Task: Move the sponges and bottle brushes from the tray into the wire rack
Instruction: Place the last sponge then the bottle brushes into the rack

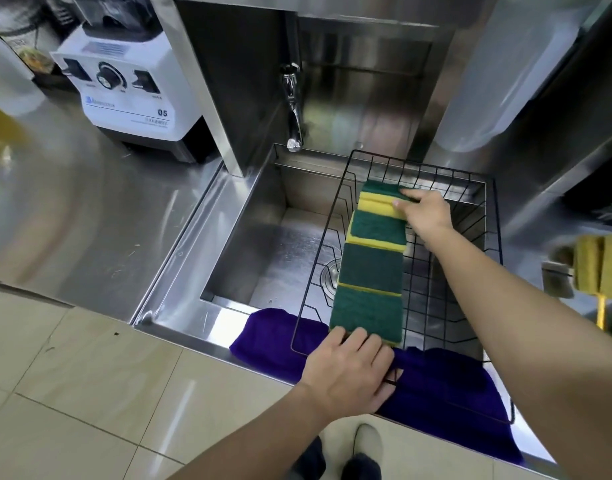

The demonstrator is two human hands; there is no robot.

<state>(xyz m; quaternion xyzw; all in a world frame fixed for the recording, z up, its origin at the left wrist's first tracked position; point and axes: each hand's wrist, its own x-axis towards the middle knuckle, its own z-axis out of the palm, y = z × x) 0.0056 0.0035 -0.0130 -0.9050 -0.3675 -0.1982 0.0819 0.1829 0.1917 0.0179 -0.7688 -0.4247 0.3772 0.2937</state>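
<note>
A black wire rack [446, 271] sits over the right half of a steel sink. Inside it, along its left side, lies a row of several green-and-yellow sponges [372, 268], overlapping one another. My right hand [425, 211] pinches the far sponge at the back of the row. My left hand [349, 368] rests flat on the rack's near rim, its fingertips touching the nearest sponge. At the right edge a yellow bottle brush [598, 271] with a yellow handle shows, blurred. The tray is out of view.
The sink basin [263, 251] is open to the left of the rack, with a tap [292, 109] above its back edge. A purple cloth [446, 393] hangs over the sink's front edge. A white blender base [131, 88] stands on the steel counter at left.
</note>
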